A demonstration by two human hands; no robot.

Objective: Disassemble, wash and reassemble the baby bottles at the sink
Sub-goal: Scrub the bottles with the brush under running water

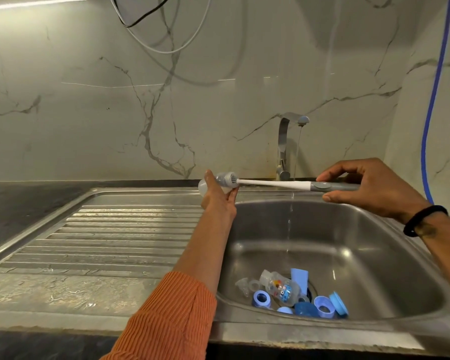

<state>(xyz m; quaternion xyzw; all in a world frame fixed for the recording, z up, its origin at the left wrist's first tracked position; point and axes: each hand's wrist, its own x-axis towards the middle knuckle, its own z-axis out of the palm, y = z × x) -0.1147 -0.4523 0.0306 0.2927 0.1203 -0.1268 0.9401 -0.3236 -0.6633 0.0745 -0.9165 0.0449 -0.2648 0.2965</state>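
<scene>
- Head view: our left hand (218, 196) grips one clear bottle (220, 181) above the sink's (374, 229) back-left corner.
- Our right hand (369, 188) pinches the grey handle of one brush (283, 184), its head inside the bottle's mouth.
- One tap (286, 146) runs a thin stream.
- At the basin's front edge lie one printed bottle (281, 284), two blue rings (262, 298), one teat (242, 285) and one blue cap (338, 304).

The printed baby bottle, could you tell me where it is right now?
It lies on its side at the sink bottom, beside the drain, among blue rings.
</scene>
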